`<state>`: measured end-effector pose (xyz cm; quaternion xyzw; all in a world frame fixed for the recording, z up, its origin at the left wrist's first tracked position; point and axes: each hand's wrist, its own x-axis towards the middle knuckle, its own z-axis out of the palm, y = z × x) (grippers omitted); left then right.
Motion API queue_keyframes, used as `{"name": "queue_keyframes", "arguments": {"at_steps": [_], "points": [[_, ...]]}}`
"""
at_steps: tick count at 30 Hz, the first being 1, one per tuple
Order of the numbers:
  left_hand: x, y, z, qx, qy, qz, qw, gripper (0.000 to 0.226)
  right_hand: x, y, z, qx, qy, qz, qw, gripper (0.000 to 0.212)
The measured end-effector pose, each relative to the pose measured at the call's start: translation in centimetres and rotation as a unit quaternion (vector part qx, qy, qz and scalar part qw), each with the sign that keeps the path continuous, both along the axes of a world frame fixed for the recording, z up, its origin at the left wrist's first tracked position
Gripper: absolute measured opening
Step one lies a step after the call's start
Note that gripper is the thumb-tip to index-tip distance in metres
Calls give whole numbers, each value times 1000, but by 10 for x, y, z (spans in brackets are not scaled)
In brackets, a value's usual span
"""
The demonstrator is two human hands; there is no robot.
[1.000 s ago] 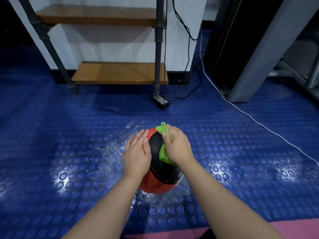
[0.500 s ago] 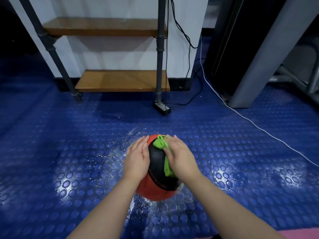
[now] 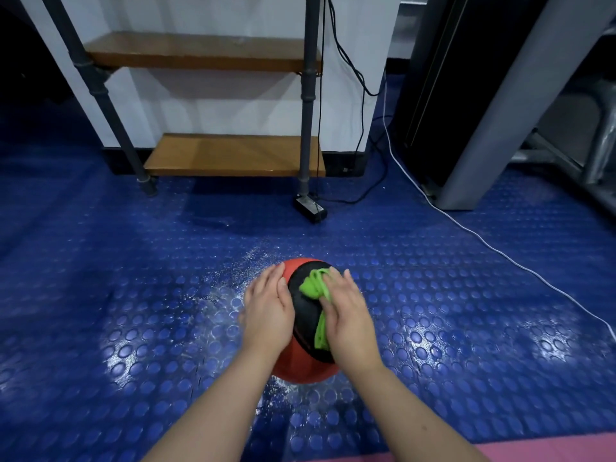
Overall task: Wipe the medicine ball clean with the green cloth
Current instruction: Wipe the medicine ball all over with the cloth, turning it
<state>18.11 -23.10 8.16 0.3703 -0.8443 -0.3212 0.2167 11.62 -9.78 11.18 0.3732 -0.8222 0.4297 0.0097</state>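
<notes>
Centrally, toward the floor's (image 3: 133, 295) near edge, sat the ball (image 3: 300, 365), its black band running near-to-far. The left hand (image 3: 268, 315) lay flat on it; the right hand (image 3: 350, 321), fingers flat, pressed the half-hidden cloth (image 3: 313, 286).

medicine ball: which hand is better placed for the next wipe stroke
Right. The right hand presses the green cloth onto the medicine ball; the left hand lies flat on its left side with no cloth.
</notes>
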Motion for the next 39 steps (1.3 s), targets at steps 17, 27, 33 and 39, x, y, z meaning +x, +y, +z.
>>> {"name": "queue_keyframes", "arguments": {"at_steps": [17,27,33,39], "points": [[33,-37,9,70,32,3,997,61,2,25,-29,-28,101,143,984,46],[41,-22,12,162,80,58,982,47,-52,-13,-4,-91,-321,-132,933,27],[51,-42,7,213,106,113,965,59,-78,-30,-11,-63,-413,-89,904,27],[75,-68,-14,456,197,197,845,48,-64,-61,-35,0,-518,-19,855,69]]}}
